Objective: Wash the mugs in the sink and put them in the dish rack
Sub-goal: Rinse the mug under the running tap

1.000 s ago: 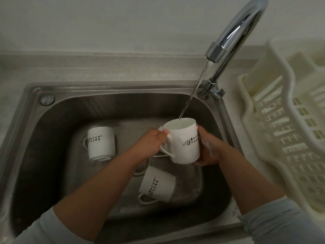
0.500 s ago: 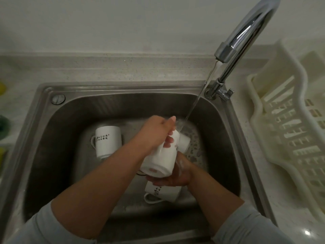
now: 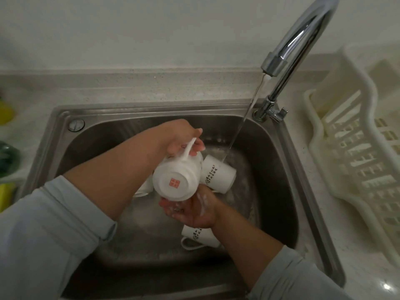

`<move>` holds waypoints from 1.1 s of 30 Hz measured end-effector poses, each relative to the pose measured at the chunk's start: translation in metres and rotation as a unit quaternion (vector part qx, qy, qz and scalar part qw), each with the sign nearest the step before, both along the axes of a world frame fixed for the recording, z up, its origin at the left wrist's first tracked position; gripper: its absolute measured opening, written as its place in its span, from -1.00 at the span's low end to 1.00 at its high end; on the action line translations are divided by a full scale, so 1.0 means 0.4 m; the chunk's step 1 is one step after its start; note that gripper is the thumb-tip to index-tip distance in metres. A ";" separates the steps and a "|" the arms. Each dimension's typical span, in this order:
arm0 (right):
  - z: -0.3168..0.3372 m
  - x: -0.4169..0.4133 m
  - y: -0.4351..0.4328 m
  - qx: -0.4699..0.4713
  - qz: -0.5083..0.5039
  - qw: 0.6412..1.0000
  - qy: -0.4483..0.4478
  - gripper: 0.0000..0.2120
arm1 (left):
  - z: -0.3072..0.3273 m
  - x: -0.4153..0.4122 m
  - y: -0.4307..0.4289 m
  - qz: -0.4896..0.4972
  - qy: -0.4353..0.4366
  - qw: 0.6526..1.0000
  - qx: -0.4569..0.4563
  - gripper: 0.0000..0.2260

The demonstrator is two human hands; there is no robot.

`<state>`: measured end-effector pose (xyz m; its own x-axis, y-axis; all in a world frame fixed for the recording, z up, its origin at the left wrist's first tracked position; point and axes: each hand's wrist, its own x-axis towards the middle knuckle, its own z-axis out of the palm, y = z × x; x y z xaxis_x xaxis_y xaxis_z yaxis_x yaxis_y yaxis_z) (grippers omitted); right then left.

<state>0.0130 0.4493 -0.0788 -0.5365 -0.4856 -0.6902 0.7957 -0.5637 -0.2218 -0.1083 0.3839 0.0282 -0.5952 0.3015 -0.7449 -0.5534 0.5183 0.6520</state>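
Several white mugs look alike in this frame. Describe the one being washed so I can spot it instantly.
Start at the steel sink under the curved faucet. Above the basin's middle, the left hand grips a mug by its handle while the right hand cups it from below. Unlike the other mugs lying in the basin, it is lifted and tipped so its base, stamped with a small red square, faces the camera.

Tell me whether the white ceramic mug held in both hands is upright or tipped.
Tipped. The white ceramic mug shows its base with a red square mark toward the camera; the left hand holds its handle, the right hand cups beneath.
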 end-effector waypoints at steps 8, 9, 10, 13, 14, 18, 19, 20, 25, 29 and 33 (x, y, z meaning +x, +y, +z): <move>-0.001 -0.022 0.074 -0.018 -0.086 0.996 -0.021 -0.54 | -0.046 0.047 0.013 0.073 0.049 0.993 0.081 -0.67; -0.007 -0.027 0.088 -0.016 -0.098 0.995 -0.015 -0.50 | -0.054 0.055 0.019 0.066 0.065 0.991 0.093 -0.66; -0.009 -0.033 0.104 -0.012 -0.100 0.995 -0.009 -0.49 | -0.062 0.063 0.024 0.052 0.085 0.990 0.097 -0.65; -0.008 -0.046 0.146 0.000 -0.083 0.997 0.002 -0.54 | -0.079 0.083 0.035 0.018 0.134 0.987 0.088 -0.61; -0.010 -0.050 0.158 0.010 -0.083 0.996 -0.003 -0.56 | -0.083 0.087 0.038 0.012 0.148 0.985 0.083 -0.59; -0.004 -0.060 0.197 0.029 -0.095 0.995 0.004 -0.48 | -0.092 0.089 0.044 -0.039 0.209 0.977 0.025 -0.56; -0.002 -0.064 0.206 0.028 -0.109 0.994 0.011 -0.44 | -0.095 0.091 0.041 -0.045 0.217 0.975 0.021 -0.57; -0.002 -0.069 0.217 0.028 -0.125 0.992 0.014 -0.39 | -0.099 0.093 0.036 -0.047 0.221 0.974 0.024 -0.58; -0.002 -0.091 0.263 0.071 -0.151 0.983 0.074 -0.29 | -0.114 0.105 0.005 -0.056 0.262 0.963 0.025 -0.68; 0.010 -0.092 0.282 0.130 -0.117 0.974 0.145 -0.21 | -0.121 0.109 -0.007 -0.109 0.283 0.953 -0.002 -0.79; 0.020 -0.099 0.297 0.174 -0.130 0.952 0.218 -0.03 | -0.140 0.113 -0.021 -0.162 0.274 0.948 0.001 -0.73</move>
<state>-0.0264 0.5683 -0.0708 -0.8790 -0.0809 -0.4699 0.4298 -0.5610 -0.7075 -0.0631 0.3753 -0.0278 -0.7685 0.5354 -0.3503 0.0555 0.6013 0.7971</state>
